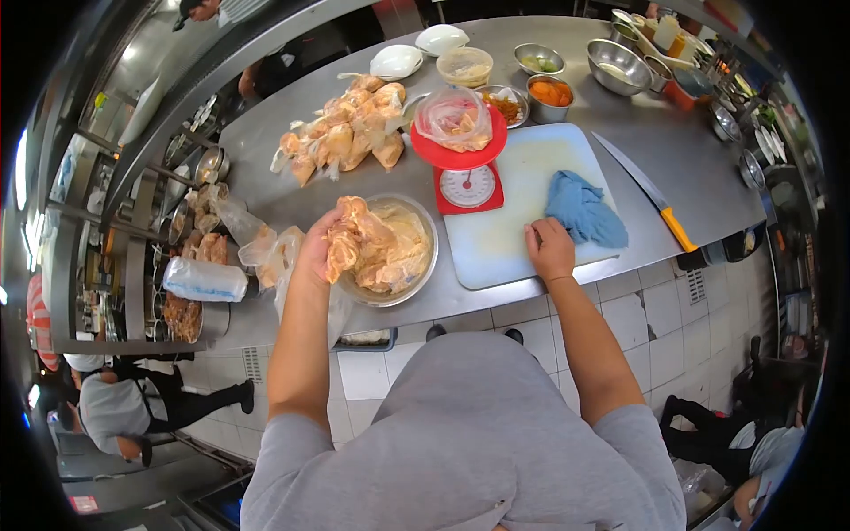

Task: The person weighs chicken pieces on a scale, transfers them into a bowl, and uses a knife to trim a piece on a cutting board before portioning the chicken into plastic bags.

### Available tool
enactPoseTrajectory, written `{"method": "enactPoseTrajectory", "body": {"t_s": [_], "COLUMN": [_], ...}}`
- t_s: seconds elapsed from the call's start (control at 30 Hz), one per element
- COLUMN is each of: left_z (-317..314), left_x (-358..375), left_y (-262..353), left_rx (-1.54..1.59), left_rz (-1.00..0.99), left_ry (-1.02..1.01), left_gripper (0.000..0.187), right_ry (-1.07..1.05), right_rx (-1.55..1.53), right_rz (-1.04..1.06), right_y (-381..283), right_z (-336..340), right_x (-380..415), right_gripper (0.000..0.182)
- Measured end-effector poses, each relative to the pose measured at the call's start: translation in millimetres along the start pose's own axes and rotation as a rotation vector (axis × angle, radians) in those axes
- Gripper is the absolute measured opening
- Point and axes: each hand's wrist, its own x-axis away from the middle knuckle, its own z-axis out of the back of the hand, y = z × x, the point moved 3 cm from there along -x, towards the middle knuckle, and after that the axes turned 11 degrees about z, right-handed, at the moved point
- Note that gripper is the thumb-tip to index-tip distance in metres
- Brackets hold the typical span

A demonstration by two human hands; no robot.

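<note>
My left hand (324, 246) is closed on raw chicken pieces (356, 232) at the left side of a metal bowl (432, 265), which holds more chicken in a pale marinade. My right hand (551, 250) rests near the front of a white cutting board (478, 257), its fingers curled beside a blue cloth (580, 208); whether it grips anything is hidden. Behind the bowl and to its right, a red scale (469, 188) carries an open plastic bag (453, 119) with chicken pieces inside.
Filled bags of chicken (345, 133) lie behind the bowl. A yellow-handled knife (651, 190) lies right of the board, its handle near the table edge. Small bowls (549, 113) stand at the back. Plastic bags (257, 234) lie at the left. Other people stand around the kitchen.
</note>
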Motion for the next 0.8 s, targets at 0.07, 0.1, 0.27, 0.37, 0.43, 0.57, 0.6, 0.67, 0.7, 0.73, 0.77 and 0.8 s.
{"method": "enactPoseTrajectory", "body": {"t_s": [0.07, 0.1, 0.27, 0.37, 0.43, 0.57, 0.6, 0.67, 0.7, 0.73, 0.77, 0.8], "left_z": [-23.7, -40.5, -160.5, -224.3, -241.0, -231.8, -228.9, -225.6, -221.6, -218.7, -224.5, -226.6], "left_x": [-1.7, -3.0, -8.1, -39.0, -65.2, -112.8, -118.7, -122.9, -123.7, -123.3, -113.7, -101.1], "left_y": [4.7, 8.2, 56.1, 62.1, 69.4, 59.5, 60.3, 57.9, 59.9, 60.3, 55.8, 53.7], "left_rx": [0.03, 0.024, -0.198, -0.372, -0.504, -1.071, -1.327, -1.399, -1.423, -1.442, -1.444, -1.236], "left_rz": [-0.147, -0.136, -0.31, -0.425, -0.467, -0.484, -0.515, -0.479, -0.582, -0.686, -0.68, -0.636], "left_ry": [0.068, 0.059, -0.01, -0.014, -0.024, 0.2, 0.308, 0.313, 0.343, 0.375, 0.373, 0.341], "left_gripper": [0.033, 0.033, 0.032, 0.032, 0.031, 0.034, 0.035, 0.038, 0.038, 0.038, 0.038, 0.037], "right_ry": [-0.015, -0.009, -0.021, 0.022, 0.017, 0.027, 0.035, 0.051, 0.053, 0.058, 0.06, 0.058], "right_rx": [-0.031, -0.02, -0.017, -0.017, -0.018, -0.026, -0.02, -0.008, -0.007, -0.001, 0.005, 0.006], "right_rz": [-0.03, -0.04, -0.049, -0.034, -0.053, -0.061, -0.073, -0.034, -0.043, -0.027, -0.008, -0.013], "right_y": [2.1, 3.1, 2.2, 3.9, 2.7, 5.1, 5.9, 3.1, 3.3, 3.1, 2.2, 1.8], "right_z": [-0.8, -0.1, 1.5, 0.1, 2.0, 2.6, 3.4, 6.6, 7.7, 8.3, 8.4, 8.2], "right_x": [1.1, 1.7, 1.8, 3.8, 3.5, 5.1, 5.5, 4.0, 3.5, 2.9, 2.8, 2.7], "right_gripper": [0.016, 0.016, 0.016, 0.017, 0.017, 0.018, 0.018, 0.019, 0.019, 0.019, 0.02, 0.02]}}
